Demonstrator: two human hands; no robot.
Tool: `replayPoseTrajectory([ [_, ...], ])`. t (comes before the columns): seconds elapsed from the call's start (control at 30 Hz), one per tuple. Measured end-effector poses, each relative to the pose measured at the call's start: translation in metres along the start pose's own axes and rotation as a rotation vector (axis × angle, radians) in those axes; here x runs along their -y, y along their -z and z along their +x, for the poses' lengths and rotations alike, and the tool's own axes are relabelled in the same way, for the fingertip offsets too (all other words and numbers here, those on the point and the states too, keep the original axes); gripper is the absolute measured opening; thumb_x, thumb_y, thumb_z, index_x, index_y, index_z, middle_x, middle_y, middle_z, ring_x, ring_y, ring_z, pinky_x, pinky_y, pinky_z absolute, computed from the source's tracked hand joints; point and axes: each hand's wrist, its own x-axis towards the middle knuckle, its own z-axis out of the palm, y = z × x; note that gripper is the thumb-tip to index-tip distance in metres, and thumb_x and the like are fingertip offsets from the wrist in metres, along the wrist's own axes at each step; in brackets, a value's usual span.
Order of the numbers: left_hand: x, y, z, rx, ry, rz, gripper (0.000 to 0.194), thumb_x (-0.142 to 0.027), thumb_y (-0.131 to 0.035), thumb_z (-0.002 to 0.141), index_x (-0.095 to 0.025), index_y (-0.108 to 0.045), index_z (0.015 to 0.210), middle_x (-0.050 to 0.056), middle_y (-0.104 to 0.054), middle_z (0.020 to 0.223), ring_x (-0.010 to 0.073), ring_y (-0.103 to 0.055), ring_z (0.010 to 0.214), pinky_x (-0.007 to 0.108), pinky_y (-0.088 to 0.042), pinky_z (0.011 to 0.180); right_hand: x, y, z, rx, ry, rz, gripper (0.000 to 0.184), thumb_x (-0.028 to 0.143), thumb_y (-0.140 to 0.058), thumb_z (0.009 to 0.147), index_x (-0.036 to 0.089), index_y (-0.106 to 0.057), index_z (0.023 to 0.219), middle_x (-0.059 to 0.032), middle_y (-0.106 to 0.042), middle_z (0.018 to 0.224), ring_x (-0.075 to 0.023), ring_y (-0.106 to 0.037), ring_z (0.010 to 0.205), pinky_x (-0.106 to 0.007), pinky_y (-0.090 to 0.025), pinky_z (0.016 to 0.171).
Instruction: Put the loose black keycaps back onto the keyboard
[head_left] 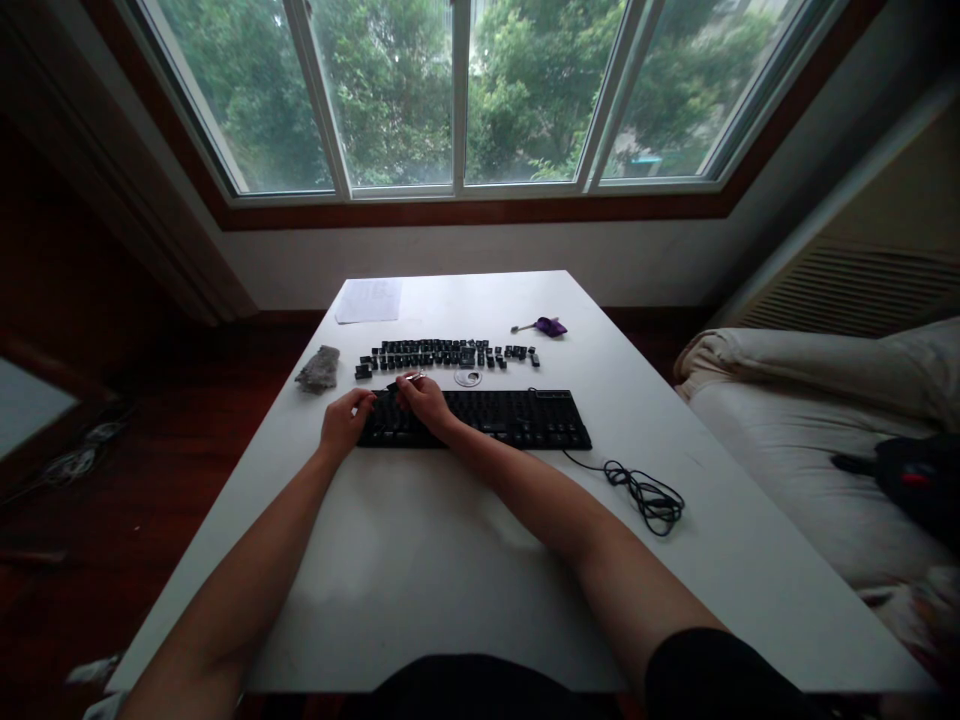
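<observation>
A black keyboard (510, 415) lies across the white table in front of me. My left hand (345, 424) is at its upper left corner, fingers pinched together; whatever they hold is too small to make out. Over the left part of the keyboard, my right hand (426, 402) is closed on a small tool with a dark part and a silvery part, its kind unclear. Loose black keycaps (435, 352) stand in rows behind the keyboard. Between them and the keyboard lies a round white and silvery piece (468, 379).
A grey cloth (319, 370) lies at the left edge, with white paper (370, 300) at the far left corner. Farther right is a purple item with a brush-like end (550, 326). The coiled cable (651, 500) lies right of the keyboard. A bed (810, 430) stands beside the table (420, 560).
</observation>
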Motion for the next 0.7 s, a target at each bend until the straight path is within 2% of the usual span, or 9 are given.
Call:
replayPoseTrajectory([
  [0.7, 0.0016, -0.0008, 0.0003, 0.007, -0.006, -0.015, 0.027, -0.04, -0.049, 0.093, -0.021, -0.068, 0.096, 0.002, -0.073, 0.081, 0.019, -0.066, 0.076, 0.028, -0.048, 0.073, -0.0013, -0.0004, -0.0012, 0.025, 0.008, -0.074, 0.038, 0.055, -0.054, 0.089, 0.018, -0.061, 0.085, 0.0005, -0.064, 0.063, -0.0123, -0.059, 0.055, -0.023, -0.046, 0.057],
])
